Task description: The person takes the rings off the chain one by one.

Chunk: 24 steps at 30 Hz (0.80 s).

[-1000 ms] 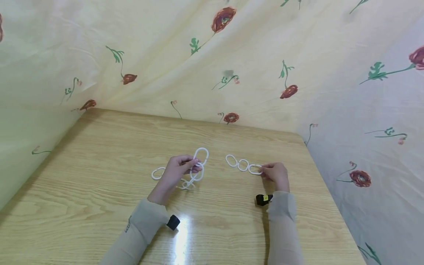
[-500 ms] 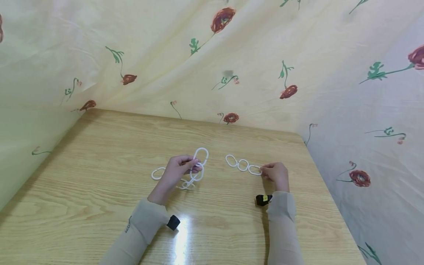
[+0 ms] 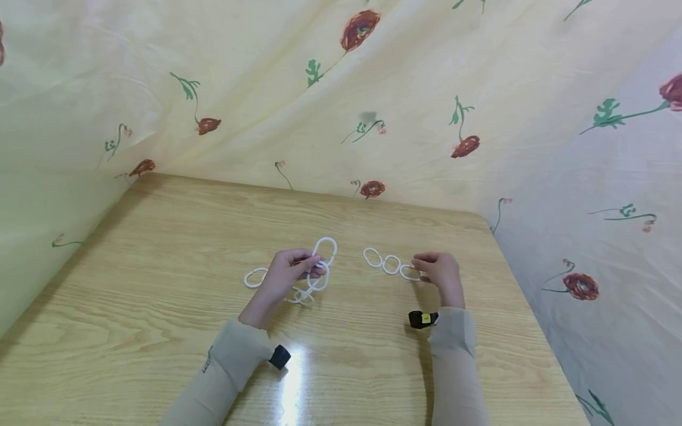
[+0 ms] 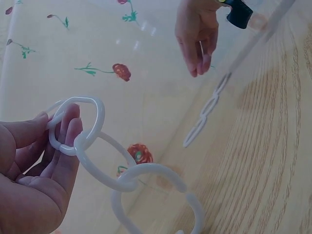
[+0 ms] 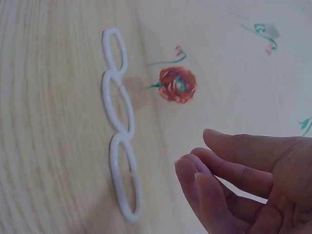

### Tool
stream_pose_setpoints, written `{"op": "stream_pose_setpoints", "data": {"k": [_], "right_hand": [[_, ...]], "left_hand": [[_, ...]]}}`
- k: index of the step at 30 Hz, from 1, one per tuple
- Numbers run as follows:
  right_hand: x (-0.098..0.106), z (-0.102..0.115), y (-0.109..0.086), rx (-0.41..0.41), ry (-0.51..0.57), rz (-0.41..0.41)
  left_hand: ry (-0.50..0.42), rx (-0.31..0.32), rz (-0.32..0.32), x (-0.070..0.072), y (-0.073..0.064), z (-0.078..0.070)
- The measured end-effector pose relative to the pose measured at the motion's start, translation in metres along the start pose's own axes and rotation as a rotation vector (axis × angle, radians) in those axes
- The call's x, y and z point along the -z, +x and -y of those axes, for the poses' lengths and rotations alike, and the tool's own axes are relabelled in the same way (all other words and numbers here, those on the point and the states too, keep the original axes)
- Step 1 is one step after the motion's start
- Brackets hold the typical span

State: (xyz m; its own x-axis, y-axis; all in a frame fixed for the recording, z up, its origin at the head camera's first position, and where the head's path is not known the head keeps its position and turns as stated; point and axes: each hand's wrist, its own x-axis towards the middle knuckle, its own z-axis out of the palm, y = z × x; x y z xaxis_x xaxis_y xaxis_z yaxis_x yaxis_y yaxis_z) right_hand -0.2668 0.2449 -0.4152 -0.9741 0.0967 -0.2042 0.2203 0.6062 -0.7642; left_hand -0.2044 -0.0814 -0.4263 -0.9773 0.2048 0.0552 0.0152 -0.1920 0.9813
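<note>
My left hand (image 3: 282, 275) pinches a white plastic chain link (image 4: 101, 114) between thumb and fingers, above the table. More white links hang joined from it, and a lower link (image 4: 151, 168) shows large in the left wrist view. Over at the right, three joined white links (image 5: 109, 108) lie in a row on the wood. My right hand (image 3: 443, 275) hovers just above the right end of that row, fingers loosely bent and holding nothing. The right wrist view shows a gap between its fingertips and the links.
Another white link (image 3: 246, 280) lies on the wooden table (image 3: 362, 355), partly behind the left hand. A flower-printed cloth (image 3: 256, 71) walls the table at the back and both sides. Light glares off the front of the tabletop.
My right hand has let go of the end link of the row and risen slightly. The three links stay where they were, and the left hand holds still.
</note>
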Motion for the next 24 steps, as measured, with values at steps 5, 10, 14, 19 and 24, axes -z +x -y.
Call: {"op": "stream_pose_setpoints", "data": {"k": [5, 10, 14, 19, 24], "right_hand": [[-0.003, 0.013, -0.005, 0.018, 0.004, 0.017], [-0.008, 0.024, -0.011, 0.081, 0.027, 0.026], [-0.013, 0.032, -0.015, 0.132, 0.079, 0.073], [-0.025, 0.044, -0.02, 0.193, 0.156, 0.15], [-0.038, 0.055, -0.027, 0.25, 0.2, 0.23]], "left_hand": [[0.002, -0.002, 0.001, 0.0, 0.0, 0.0], [0.004, 0.0, -0.002, -0.001, 0.0, 0.0], [0.004, 0.005, 0.0, -0.001, 0.0, 0.001], [0.002, 0.023, 0.005, -0.002, 0.001, 0.002], [0.017, 0.033, 0.015, -0.003, 0.0, 0.001]]}}
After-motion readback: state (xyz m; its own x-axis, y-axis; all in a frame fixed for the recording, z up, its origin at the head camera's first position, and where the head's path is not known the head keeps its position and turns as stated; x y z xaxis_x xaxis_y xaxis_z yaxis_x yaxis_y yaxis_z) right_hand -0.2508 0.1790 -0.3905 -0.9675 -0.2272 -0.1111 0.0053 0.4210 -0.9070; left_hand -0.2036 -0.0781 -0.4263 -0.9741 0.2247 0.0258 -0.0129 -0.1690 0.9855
